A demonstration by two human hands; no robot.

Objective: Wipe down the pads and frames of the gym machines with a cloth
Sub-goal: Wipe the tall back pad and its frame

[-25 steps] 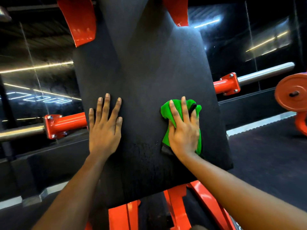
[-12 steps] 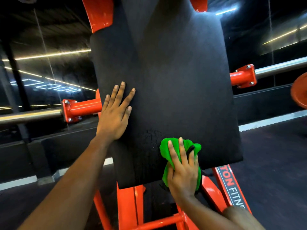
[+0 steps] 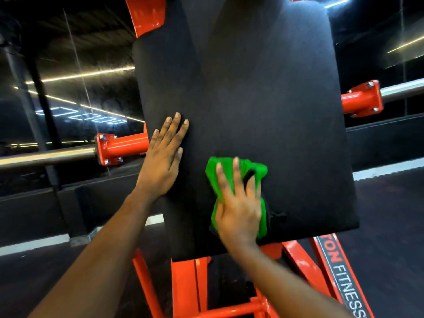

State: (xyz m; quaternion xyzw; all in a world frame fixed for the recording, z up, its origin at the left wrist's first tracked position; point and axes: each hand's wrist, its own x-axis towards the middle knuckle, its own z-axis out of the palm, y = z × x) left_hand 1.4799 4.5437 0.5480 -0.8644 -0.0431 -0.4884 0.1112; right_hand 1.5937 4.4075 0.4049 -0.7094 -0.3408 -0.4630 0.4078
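Right hand (image 3: 238, 210) was flat on the green cloth (image 3: 260, 171), fingers spread and straight, pressing it onto the black pad (image 3: 263, 99). It was not closed round the cloth as far as I could see; the thumb was hidden. The cloth was bunched under my palm on the lower middle of the pad, just above its bottom edge.

Left hand (image 3: 164, 161) lay flat against the pad's left edge with fingers together and straight, holding nothing, just bracing.

Step in hand, my call: wiping the pad face, with the lower part under the cloth at that point. The orange frame (image 3: 183, 285) below and the chrome bar (image 3: 46, 157) on the left looked not yet done, though I couldn't be sure from this view.

To do it well:
- Keep the palm flat and the pressure even.
- Use overlapping passes edge to edge so no strip gets skipped.
- Run the cloth right off the bottom edge and round the corners.
- The cloth was wadded up, so refold it to get a wider, cleaner face.
- Keep the left hand braced so the pad doesn't rock.
- Move the left hand once the cloth reaches that side, or the patch under it gets missed.
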